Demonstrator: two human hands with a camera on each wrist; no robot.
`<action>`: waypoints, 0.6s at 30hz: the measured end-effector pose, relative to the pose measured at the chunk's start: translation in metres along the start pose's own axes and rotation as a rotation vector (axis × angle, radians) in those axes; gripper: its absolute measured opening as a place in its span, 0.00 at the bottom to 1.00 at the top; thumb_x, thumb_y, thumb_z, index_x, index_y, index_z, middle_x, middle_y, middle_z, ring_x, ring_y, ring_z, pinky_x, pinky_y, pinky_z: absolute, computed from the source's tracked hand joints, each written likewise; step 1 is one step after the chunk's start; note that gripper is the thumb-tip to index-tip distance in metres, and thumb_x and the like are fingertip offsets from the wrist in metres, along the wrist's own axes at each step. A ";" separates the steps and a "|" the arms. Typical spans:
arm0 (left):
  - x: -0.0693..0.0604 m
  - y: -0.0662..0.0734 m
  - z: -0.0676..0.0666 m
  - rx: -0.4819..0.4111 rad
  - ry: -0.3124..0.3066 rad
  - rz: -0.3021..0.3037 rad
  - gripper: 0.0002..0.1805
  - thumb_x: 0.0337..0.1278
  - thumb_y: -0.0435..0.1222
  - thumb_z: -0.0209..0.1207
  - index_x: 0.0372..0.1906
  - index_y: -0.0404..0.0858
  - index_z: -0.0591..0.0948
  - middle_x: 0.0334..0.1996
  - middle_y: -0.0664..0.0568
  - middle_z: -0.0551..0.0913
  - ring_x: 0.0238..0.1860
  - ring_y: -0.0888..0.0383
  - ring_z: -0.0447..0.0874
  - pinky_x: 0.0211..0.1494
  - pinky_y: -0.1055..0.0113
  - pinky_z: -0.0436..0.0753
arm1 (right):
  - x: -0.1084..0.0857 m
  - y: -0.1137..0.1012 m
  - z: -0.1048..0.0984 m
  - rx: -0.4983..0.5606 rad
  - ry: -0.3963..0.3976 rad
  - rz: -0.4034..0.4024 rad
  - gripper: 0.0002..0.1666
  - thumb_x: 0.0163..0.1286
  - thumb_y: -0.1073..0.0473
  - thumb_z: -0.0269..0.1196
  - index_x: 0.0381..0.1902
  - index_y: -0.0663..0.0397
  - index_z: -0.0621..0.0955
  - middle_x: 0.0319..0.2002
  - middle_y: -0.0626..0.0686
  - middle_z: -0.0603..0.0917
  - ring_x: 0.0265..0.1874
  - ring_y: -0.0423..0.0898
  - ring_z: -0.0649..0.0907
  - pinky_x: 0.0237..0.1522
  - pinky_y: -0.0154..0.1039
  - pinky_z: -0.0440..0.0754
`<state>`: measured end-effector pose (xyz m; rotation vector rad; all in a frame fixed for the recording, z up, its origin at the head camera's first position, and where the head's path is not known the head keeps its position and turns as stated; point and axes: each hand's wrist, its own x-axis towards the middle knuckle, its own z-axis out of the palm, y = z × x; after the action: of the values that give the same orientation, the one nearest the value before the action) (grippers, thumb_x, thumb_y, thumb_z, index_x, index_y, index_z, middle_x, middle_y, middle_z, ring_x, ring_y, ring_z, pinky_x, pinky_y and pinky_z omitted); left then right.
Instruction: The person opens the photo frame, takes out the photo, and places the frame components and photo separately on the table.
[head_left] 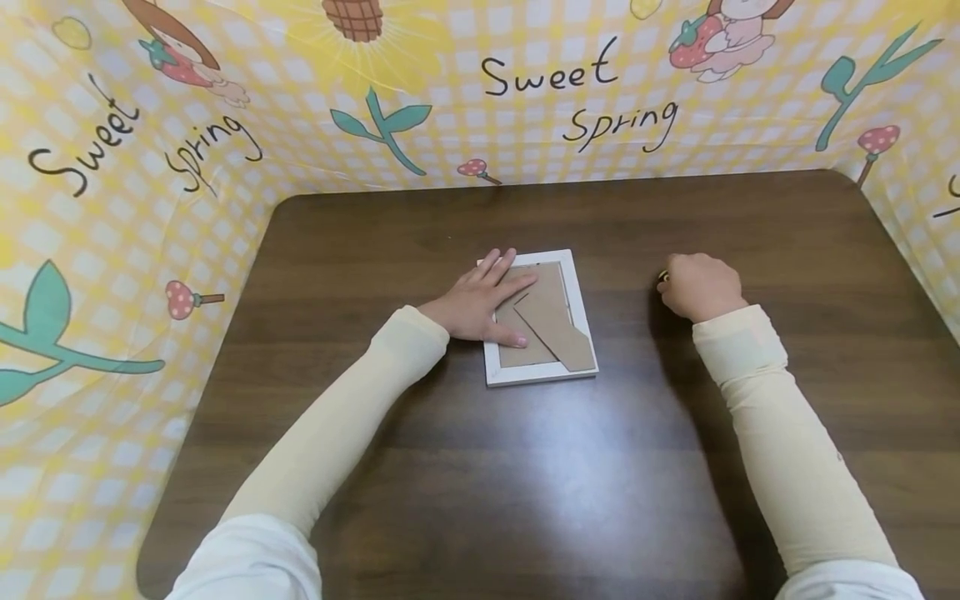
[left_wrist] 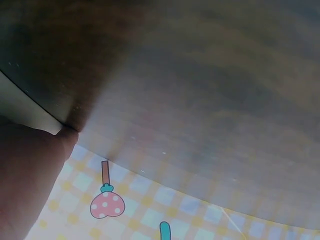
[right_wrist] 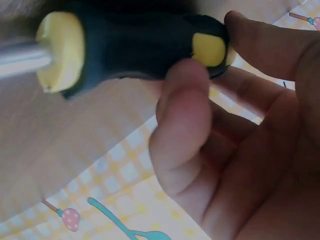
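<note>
A white picture frame [head_left: 491, 372] lies back side up on the table, with its brown backing board [head_left: 551, 287] and fold-flat stand [head_left: 558, 333] showing. My left hand [head_left: 476, 304] rests on the left part of it, fingers spread. In the left wrist view, part of the left hand [left_wrist: 25, 175] is seen beside a pale edge of the frame [left_wrist: 25, 105]. Well to the right of the frame, my right hand [head_left: 701, 285] holds a screwdriver [right_wrist: 135, 45]. Its handle is black and yellow, with a metal shaft [right_wrist: 22, 60]; the tip is out of view. Thumb and fingers grip the handle's end.
The dark wood table [head_left: 480, 500] has rounded corners. A yellow checked cloth [head_left: 510, 142] with printed flowers and lettering stands as walls along the back, left and right edges.
</note>
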<state>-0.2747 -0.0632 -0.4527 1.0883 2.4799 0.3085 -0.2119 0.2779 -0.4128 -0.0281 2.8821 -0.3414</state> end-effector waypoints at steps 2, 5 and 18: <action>0.000 -0.001 0.000 0.013 0.002 -0.001 0.58 0.51 0.72 0.60 0.82 0.61 0.46 0.81 0.49 0.27 0.78 0.51 0.18 0.76 0.45 0.39 | -0.001 -0.005 0.003 -0.006 0.071 0.001 0.14 0.72 0.60 0.59 0.43 0.70 0.80 0.40 0.75 0.81 0.35 0.72 0.82 0.29 0.65 0.79; 0.001 0.000 -0.002 0.022 0.002 0.004 0.59 0.50 0.73 0.60 0.82 0.60 0.46 0.81 0.48 0.27 0.78 0.51 0.18 0.76 0.44 0.39 | -0.004 -0.018 0.009 -0.008 0.219 -0.023 0.15 0.70 0.61 0.59 0.41 0.72 0.79 0.36 0.75 0.79 0.29 0.72 0.82 0.26 0.66 0.79; -0.010 0.038 -0.003 0.107 0.139 -0.007 0.54 0.55 0.69 0.60 0.81 0.47 0.57 0.81 0.40 0.40 0.80 0.44 0.32 0.75 0.40 0.46 | -0.004 -0.078 0.037 0.382 -0.095 -0.142 0.27 0.76 0.46 0.58 0.57 0.65 0.76 0.39 0.62 0.85 0.27 0.56 0.85 0.32 0.50 0.83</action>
<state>-0.2449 -0.0457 -0.4337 1.1362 2.6498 0.2596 -0.1996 0.1940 -0.4281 -0.1761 2.6784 -0.8852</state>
